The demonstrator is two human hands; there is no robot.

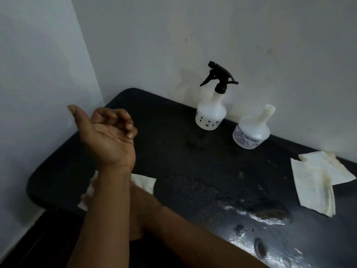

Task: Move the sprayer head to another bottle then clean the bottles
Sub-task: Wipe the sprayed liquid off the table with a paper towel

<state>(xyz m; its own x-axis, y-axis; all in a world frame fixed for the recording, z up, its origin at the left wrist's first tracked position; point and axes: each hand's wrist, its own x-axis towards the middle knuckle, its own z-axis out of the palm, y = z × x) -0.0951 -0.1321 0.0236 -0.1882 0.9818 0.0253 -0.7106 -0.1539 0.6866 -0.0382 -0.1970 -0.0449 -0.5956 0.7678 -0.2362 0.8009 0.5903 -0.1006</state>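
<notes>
A dark worktop point(173, 151) is set into a corner of pale wall point(251, 35). Two white plastic bottles are stood along its far edge, close to the wall and just beside each other without touching. The first bottle point(211, 115), printed with small dark motifs, is upright and nearer the far-left corner; the black sprayer head point(218, 78) is fitted on its neck, with the trigger turned to the left. The second bottle point(251, 132), marked with blue lettering, is placed to its right with its neck bare and open.

The left hand point(108, 136) is held raised over the left part of the worktop, palm turned up, thumb out to the left and fingers loosely curled; nothing is grasped in it. The right forearm is laid across from the near-right side and passes behind the left forearm, so the right hand point(139, 198) is mostly hidden, and whether it is clenched or released cannot be told. A white tissue point(144, 182) is seen on either side of the left forearm, near the near-left corner of the worktop.

Stained tissues point(316, 182) are spread at the right edge. A wet, shiny patch point(260, 215) is seen on the near-right part of the worktop.
</notes>
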